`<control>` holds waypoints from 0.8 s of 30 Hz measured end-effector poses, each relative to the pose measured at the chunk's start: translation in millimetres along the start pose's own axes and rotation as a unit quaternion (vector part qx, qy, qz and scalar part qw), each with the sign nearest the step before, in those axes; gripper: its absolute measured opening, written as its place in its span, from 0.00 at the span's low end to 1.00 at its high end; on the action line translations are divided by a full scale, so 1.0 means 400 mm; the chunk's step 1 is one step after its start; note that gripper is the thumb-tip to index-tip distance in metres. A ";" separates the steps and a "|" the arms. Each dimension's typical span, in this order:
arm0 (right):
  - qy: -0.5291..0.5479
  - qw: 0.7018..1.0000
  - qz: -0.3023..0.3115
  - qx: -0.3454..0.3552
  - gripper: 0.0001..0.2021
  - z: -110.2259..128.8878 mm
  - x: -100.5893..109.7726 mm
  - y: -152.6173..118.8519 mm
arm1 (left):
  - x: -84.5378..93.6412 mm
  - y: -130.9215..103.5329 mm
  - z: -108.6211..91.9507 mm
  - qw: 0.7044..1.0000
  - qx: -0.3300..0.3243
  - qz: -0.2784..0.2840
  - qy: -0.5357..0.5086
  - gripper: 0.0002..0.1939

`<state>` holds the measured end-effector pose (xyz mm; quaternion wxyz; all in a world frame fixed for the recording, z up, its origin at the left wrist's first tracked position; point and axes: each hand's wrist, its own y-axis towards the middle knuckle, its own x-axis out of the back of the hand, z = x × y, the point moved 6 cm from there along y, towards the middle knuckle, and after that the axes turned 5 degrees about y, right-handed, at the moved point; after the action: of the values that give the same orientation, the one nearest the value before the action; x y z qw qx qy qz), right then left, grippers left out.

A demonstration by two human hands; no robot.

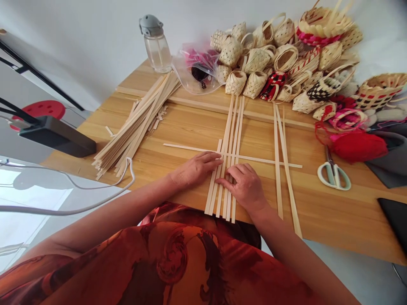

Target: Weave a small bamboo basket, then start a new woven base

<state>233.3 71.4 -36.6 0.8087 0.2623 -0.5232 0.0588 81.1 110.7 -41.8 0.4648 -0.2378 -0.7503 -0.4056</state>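
Wooden counter [190, 127]. Left of left grip: bundle of pale strips [136, 127]. Left grip [197, 167]: fingers laid along crosswise strip [270, 161]; any clamping impossible to tell. Beneath both grips: lengthwise strips [227, 129]. Right grip [246, 185]: thumb and fingertips apart. Rightward of it: two loose strips [277, 169], then scissors [335, 174].

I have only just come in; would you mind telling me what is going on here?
A person's left hand rests at the crossing of a crosswise strip and several lengthwise strips on the table. The right hand is bent over the lengthwise strips, its exact grip unclear. A loose bundle of strips lies to the left, small woven baskets at the back.
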 end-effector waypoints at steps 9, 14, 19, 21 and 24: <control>-0.003 1.000 0.005 -0.007 0.17 0.001 0.001 0.002 | -0.005 0.073 -0.015 0.994 0.072 0.028 0.072 0.15; 0.013 1.000 0.001 -0.008 0.18 0.000 0.002 0.001 | -0.006 0.088 -0.017 0.989 0.109 0.053 0.090 0.13; 0.023 1.000 -0.003 -0.008 0.18 0.000 0.002 0.002 | -0.016 0.075 -0.007 0.987 0.120 0.067 0.086 0.12; 0.025 1.000 -0.003 -0.007 0.17 0.000 0.002 0.002 | -0.016 0.072 -0.006 0.986 0.124 0.067 0.088 0.12; 0.026 1.000 -0.002 -0.008 0.17 0.000 0.002 0.002 | -0.015 0.073 -0.010 0.986 0.126 0.068 0.085 0.13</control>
<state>233.4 71.8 -35.4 0.8244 0.2548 -0.5018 0.0601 107.3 123.8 -35.0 0.5797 -0.1925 -0.7353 -0.2938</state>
